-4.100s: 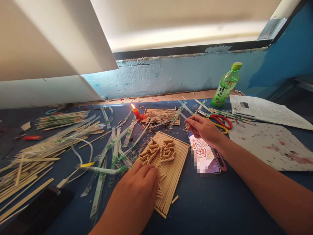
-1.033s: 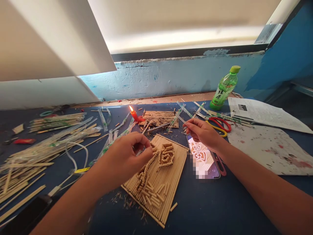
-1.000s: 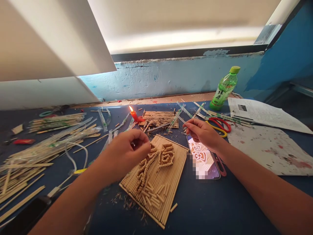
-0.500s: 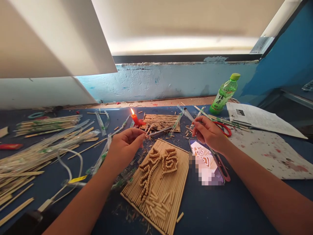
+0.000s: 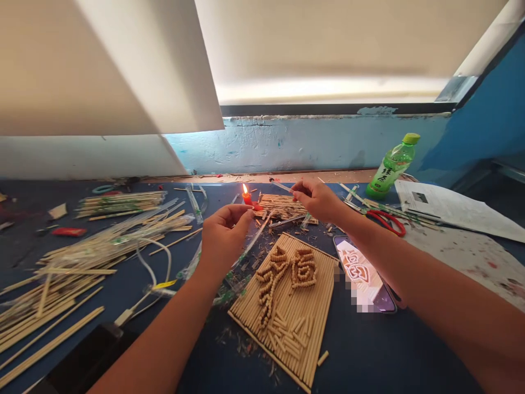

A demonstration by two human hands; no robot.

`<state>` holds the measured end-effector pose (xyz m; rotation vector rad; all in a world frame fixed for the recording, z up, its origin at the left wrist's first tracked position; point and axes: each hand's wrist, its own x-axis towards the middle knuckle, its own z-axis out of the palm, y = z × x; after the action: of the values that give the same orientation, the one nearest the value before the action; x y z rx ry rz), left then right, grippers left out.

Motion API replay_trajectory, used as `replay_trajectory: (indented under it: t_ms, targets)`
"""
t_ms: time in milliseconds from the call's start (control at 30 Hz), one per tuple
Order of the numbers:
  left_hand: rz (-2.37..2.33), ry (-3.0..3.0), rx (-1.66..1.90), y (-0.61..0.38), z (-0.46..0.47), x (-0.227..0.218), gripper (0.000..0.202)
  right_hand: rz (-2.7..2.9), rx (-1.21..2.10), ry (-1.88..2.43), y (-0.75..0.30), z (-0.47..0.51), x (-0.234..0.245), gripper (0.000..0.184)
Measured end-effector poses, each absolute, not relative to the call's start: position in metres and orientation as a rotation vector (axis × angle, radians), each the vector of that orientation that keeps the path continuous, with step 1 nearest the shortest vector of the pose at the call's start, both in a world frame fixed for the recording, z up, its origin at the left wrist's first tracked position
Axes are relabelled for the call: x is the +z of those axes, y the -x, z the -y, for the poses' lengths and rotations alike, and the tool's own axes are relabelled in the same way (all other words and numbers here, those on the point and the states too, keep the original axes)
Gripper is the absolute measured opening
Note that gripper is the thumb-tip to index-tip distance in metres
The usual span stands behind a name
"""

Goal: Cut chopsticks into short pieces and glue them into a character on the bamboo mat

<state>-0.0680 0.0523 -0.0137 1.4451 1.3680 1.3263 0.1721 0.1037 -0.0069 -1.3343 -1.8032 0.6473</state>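
Note:
My left hand is closed in a pinch beside a lit red candle; whatever sits between its fingertips is too small to make out. In my right hand is a thin translucent glue stick, its blackened tip pointing left towards the candle flame but apart from it. Below both hands lies a mat of joined wooden sticks. Short stick pieces form a raised character on it, and several loose stick pieces lie near its lower end.
A phone showing a similar character lies right of the mat. Behind it are red-handled scissors, a green tea bottle and papers. Bundled sticks, plastic wrappers and a white cable cover the left side.
My right hand has moved left with the glue stick, bringing its dark tip nearer the candle. My left hand stays pinched by the candle. The view has turned slightly left.

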Motion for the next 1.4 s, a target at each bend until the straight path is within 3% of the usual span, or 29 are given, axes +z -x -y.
replay_trajectory:
  t_ms: [433,1400]
  targets:
    - [-1.383,-1.285,1.446,0.084,-0.074,-0.022,0.029,2.041,0.497,1.272,-0.121,-0.133,-0.014,0.009]
    - [-1.293,-1.059,1.456,0.082,-0.074,-0.022,0.024,2.035,0.322,1.206,-0.112,-0.139,-0.018,0.015]
